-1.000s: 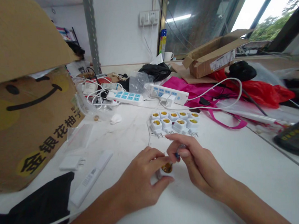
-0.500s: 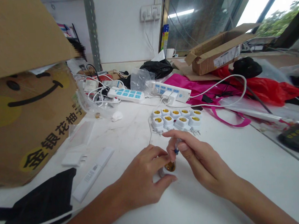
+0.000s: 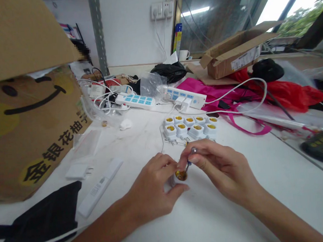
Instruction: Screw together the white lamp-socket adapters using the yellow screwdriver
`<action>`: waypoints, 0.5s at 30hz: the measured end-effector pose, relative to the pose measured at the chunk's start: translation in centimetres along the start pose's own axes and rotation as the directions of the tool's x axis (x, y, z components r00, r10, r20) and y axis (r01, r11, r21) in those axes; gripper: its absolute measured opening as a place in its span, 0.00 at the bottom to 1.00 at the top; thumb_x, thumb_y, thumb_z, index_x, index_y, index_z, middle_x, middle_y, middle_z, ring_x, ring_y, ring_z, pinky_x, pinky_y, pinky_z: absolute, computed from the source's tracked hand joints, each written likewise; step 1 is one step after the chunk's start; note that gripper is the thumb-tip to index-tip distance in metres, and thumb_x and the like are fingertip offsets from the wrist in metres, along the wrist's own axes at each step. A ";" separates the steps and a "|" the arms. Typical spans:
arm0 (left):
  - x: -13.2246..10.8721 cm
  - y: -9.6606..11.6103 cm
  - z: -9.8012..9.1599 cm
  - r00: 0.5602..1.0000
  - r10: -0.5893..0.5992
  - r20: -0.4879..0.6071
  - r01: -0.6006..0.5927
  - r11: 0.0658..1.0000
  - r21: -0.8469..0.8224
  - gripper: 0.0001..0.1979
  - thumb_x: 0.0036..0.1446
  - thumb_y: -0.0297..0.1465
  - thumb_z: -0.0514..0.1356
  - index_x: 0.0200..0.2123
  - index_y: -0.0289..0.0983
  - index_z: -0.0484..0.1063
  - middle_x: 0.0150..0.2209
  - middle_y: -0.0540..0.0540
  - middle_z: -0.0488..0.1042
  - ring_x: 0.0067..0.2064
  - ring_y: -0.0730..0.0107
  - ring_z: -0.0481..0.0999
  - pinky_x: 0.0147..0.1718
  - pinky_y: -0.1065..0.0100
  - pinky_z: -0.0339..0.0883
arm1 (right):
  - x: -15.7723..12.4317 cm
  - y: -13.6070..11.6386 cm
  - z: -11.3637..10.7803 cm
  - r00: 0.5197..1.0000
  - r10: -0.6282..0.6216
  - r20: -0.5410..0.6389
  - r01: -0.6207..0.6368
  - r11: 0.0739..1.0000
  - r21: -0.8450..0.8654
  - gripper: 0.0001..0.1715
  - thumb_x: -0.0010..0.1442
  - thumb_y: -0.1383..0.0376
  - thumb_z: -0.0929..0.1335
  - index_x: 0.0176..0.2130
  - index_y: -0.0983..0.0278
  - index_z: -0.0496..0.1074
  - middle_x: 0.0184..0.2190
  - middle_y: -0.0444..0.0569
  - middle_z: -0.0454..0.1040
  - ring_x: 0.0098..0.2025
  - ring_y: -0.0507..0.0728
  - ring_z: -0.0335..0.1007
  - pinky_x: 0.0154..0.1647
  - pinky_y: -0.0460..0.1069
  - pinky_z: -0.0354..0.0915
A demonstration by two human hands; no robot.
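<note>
My left hand (image 3: pixel 148 189) grips a white lamp socket adapter (image 3: pixel 180 175) with a brass-lined opening that faces up and toward my right hand, its body mostly hidden by my fingers. My right hand (image 3: pixel 218 168) pinches a small screwdriver (image 3: pixel 189 164) with a blue band and a metal end, and its thin shaft reaches down into the brass opening. Just beyond my hands lies a cluster of several similar white socket adapters (image 3: pixel 190 127) on the white tabletop (image 3: pixel 241 211), with a loose metal pin or two at its near edge.
A large printed cardboard box (image 3: pixel 26 146) stands at the left, with a black cloth (image 3: pixel 40 220) and a white carton (image 3: pixel 99 187) before it. Behind are two power strips (image 3: pixel 135 101) and tangled white cables. A pink bag (image 3: pixel 203 89) and a red bag (image 3: pixel 285 94) lie further right.
The screwdriver now leans more to the right, its shaft showing in the brass opening and its metal end raised. My right hand has shifted slightly toward the socket.
</note>
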State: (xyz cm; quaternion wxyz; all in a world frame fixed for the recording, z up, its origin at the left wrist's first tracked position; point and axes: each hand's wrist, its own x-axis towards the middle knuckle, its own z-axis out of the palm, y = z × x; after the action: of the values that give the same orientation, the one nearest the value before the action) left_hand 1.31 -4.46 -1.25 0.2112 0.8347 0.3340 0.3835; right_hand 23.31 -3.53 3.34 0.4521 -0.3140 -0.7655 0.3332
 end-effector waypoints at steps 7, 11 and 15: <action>-0.2 -0.1 0.3 1.000 0.005 -0.014 -0.005 1.000 0.012 0.15 0.62 0.29 0.74 0.51 0.37 0.79 0.47 0.41 0.81 0.50 0.54 0.79 0.51 0.50 0.77 | 0.1 0.0 0.1 0.996 -0.059 -0.063 0.055 0.996 -0.068 0.04 0.75 0.61 0.73 0.47 0.58 0.80 0.36 0.44 0.87 0.36 0.53 0.85 0.42 0.46 0.77; -0.1 -0.1 0.2 0.999 0.033 -0.024 -0.033 0.999 0.021 0.19 0.62 0.27 0.74 0.54 0.37 0.78 0.46 0.42 0.80 0.49 0.55 0.79 0.49 0.52 0.78 | 0.0 0.3 0.2 0.991 -0.062 -0.120 0.053 0.995 -0.079 0.05 0.73 0.61 0.75 0.46 0.59 0.80 0.36 0.46 0.88 0.36 0.55 0.86 0.42 0.49 0.79; 0.0 0.1 0.0 0.999 0.047 -0.025 -0.046 0.998 0.032 0.23 0.62 0.26 0.74 0.59 0.39 0.77 0.46 0.43 0.80 0.49 0.57 0.80 0.49 0.54 0.78 | -0.2 0.7 0.4 0.967 -0.072 -0.246 0.057 0.996 -0.068 0.04 0.71 0.61 0.76 0.45 0.59 0.80 0.37 0.45 0.87 0.36 0.54 0.86 0.42 0.49 0.79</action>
State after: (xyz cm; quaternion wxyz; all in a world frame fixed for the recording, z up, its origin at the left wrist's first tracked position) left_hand 1.39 -4.52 -1.22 0.1846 0.8406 0.3233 0.3936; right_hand 23.13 -3.36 2.48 0.5452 -0.3416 -0.7226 0.2531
